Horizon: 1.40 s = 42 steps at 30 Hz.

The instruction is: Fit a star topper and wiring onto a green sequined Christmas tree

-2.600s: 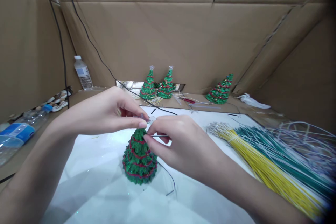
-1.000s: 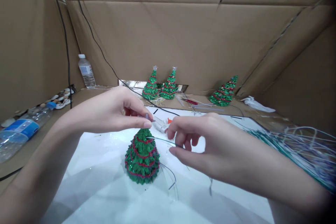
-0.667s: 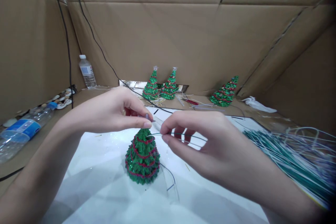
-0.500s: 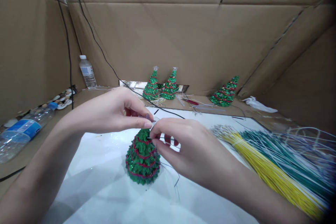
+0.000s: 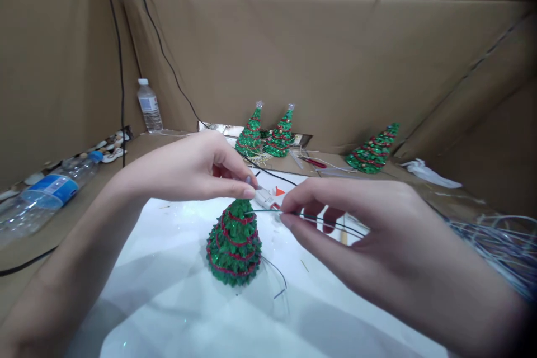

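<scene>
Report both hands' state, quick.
Left hand: closed, fingers pinching the tree at its top.
Right hand: closed, thumb and finger pinching a wire that runs to the tree.

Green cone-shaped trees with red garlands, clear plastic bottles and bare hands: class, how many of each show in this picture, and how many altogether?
Green cone-shaped trees with red garlands: 4
Clear plastic bottles: 2
Bare hands, left hand and right hand: 2
Total: 8

Nothing legible: blue label on lying bottle, label on rear bottle unreadable.
</scene>
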### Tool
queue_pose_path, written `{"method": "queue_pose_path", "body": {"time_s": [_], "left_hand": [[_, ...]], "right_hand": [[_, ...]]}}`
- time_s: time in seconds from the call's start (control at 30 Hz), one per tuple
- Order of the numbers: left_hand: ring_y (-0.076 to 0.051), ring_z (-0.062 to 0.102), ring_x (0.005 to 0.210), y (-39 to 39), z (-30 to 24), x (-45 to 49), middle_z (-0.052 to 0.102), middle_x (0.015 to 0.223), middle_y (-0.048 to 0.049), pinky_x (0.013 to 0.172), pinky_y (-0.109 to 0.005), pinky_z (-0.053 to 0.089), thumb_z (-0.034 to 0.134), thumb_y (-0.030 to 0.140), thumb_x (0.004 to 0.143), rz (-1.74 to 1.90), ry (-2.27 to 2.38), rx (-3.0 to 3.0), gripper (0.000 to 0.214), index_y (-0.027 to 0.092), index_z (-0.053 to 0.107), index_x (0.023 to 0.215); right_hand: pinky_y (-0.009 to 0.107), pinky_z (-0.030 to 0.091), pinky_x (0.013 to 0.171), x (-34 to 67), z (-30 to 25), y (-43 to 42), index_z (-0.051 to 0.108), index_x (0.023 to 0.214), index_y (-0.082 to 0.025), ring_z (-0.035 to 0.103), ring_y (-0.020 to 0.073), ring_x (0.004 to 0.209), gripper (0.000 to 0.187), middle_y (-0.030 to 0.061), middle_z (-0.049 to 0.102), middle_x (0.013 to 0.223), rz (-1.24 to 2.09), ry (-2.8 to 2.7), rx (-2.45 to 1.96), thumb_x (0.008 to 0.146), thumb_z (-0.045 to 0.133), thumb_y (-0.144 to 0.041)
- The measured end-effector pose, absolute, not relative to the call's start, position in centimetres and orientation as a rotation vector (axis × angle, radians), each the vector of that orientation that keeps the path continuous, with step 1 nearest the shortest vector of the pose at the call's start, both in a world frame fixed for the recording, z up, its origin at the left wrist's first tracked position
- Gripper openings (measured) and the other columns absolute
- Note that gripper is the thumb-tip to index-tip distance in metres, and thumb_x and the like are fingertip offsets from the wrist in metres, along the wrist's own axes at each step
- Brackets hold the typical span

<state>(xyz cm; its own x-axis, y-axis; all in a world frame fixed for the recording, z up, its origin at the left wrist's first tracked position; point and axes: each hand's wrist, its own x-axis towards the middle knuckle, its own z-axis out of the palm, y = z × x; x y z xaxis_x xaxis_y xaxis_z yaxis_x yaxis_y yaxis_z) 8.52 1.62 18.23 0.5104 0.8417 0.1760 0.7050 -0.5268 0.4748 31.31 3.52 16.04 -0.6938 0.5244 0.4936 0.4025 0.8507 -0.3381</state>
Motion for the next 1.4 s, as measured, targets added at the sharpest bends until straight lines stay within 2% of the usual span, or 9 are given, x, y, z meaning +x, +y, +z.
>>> {"method": "queue_pose_path", "body": {"time_s": [0.13, 0.3, 0.53, 0.73, 0.9, 1.03, 1.13, 1.4], "left_hand": [[-0.013, 0.059, 0.063, 1.5, 18.3, 8.6, 0.067, 0.067, -0.0027, 0.055, -0.024, 0.041, 0.061, 0.031, 0.087, 0.568, 1.280, 2.415, 0.022, 0.016, 0.076, 0.086], [-0.011, 0.055, 0.056, 1.6, 18.2, 8.5, 0.065, 0.061, -0.0017, 0.051, -0.022, 0.039, 0.062, 0.030, 0.086, 0.600, 1.266, 2.396, 0.021, 0.015, 0.076, 0.083], [-0.010, 0.056, 0.056, 1.7, 18.2, 8.5, 0.068, 0.064, -0.0029, 0.053, -0.022, 0.041, 0.063, 0.027, 0.086, 0.629, 1.242, 2.452, 0.019, 0.013, 0.076, 0.083], [-0.010, 0.058, 0.057, 1.7, 18.3, 8.5, 0.070, 0.066, -0.0018, 0.054, -0.023, 0.041, 0.061, 0.024, 0.087, 0.647, 1.191, 2.589, 0.018, 0.014, 0.075, 0.083], [-0.012, 0.062, 0.061, 1.9, 18.3, 8.3, 0.072, 0.071, -0.0024, 0.055, -0.022, 0.043, 0.061, 0.024, 0.086, 0.646, 1.231, 2.606, 0.016, 0.016, 0.075, 0.084], [-0.013, 0.065, 0.065, 2.2, 18.2, 7.8, 0.072, 0.073, -0.0030, 0.055, -0.022, 0.045, 0.059, 0.026, 0.086, 0.643, 1.283, 2.576, 0.018, 0.016, 0.074, 0.085], [-0.013, 0.065, 0.069, 2.5, 18.1, 7.6, 0.073, 0.076, -0.0036, 0.058, -0.022, 0.045, 0.058, 0.025, 0.086, 0.661, 1.333, 2.603, 0.018, 0.016, 0.074, 0.085], [-0.012, 0.060, 0.062, 3.3, 17.6, 7.3, 0.070, 0.071, -0.0025, 0.054, -0.022, 0.040, 0.056, 0.027, 0.086, 0.736, 1.332, 2.634, 0.021, 0.015, 0.073, 0.084]], "right_hand": [[0.023, 0.039, 0.049, 29.9, 14.5, 3.6, 0.063, 0.071, -0.021, 0.053, 0.0105, 0.054, 0.017, -0.0034, 0.062, 0.062, 0.232, -2.493, -0.675, 0.080, 0.055, -0.010], [0.025, 0.041, 0.048, 30.7, 14.6, 3.9, 0.065, 0.083, -0.024, 0.058, 0.0143, 0.057, 0.008, -0.0019, 0.067, 0.070, 0.222, -2.544, -0.768, 0.079, 0.058, -0.021], [0.024, 0.039, 0.043, 32.7, 16.4, 4.0, 0.064, 0.070, -0.025, 0.052, 0.0103, 0.045, 0.015, -0.0043, 0.063, 0.060, 0.190, -2.468, -0.679, 0.080, 0.054, -0.021], [0.024, 0.043, 0.044, 31.2, 16.5, 4.0, 0.068, 0.072, -0.022, 0.059, 0.0120, 0.051, 0.015, -0.0024, 0.067, 0.062, 0.262, -2.500, -0.704, 0.080, 0.057, -0.017], [0.026, 0.046, 0.045, 31.6, 16.7, 4.5, 0.070, 0.078, -0.022, 0.061, 0.0138, 0.052, 0.008, -0.0003, 0.069, 0.068, 0.366, -2.452, -0.707, 0.079, 0.063, -0.026], [0.026, 0.044, 0.041, 32.6, 17.2, 4.8, 0.068, 0.071, -0.023, 0.057, 0.0125, 0.045, 0.014, -0.0012, 0.065, 0.061, 0.390, -2.415, -0.722, 0.080, 0.064, -0.033], [0.025, 0.045, 0.041, 32.7, 17.4, 4.9, 0.068, 0.071, -0.023, 0.057, 0.0120, 0.046, 0.012, -0.0014, 0.065, 0.061, 0.392, -2.403, -0.733, 0.079, 0.064, -0.031], [0.025, 0.045, 0.046, 32.0, 16.9, 5.0, 0.068, 0.076, -0.021, 0.055, 0.0098, 0.048, 0.006, -0.0024, 0.065, 0.064, 0.406, -2.289, -0.709, 0.080, 0.065, -0.024]]}}
